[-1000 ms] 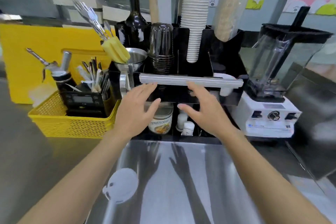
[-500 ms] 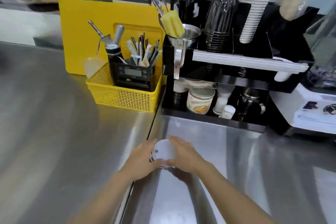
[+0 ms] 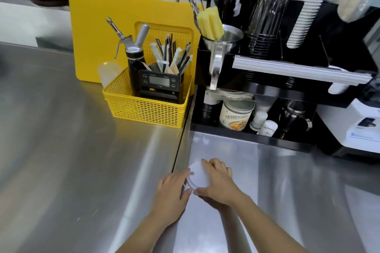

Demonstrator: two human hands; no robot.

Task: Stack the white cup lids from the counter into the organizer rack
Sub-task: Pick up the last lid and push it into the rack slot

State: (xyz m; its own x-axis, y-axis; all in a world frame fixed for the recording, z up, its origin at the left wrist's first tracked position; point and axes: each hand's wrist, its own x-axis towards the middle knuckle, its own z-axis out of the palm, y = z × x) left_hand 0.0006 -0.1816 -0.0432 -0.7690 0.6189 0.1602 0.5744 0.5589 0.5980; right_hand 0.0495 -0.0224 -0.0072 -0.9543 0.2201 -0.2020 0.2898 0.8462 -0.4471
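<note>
A white cup lid (image 3: 197, 176) sits low over the steel counter (image 3: 82, 170), tilted slightly, with a small hole near its left edge. My left hand (image 3: 172, 193) grips its left rim with the fingertips. My right hand (image 3: 218, 181) covers its right side, fingers curled over the top. Both hands hold the same lid. The black organizer rack (image 3: 308, 72) stands at the back right, well beyond the hands, holding stacked cups and a can on its lower shelf.
A yellow basket (image 3: 144, 111) with a scale, straws and a whipper stands left of the rack, before a yellow board (image 3: 98, 33). A metal funnel (image 3: 226, 41) with a sponge hangs at the rack's left corner. A white blender base (image 3: 364, 129) is far right.
My hands left the rack's front and came down to the counter, closing on the white lid. The view swung left and down. Since half a second ago the grip has tightened.
</note>
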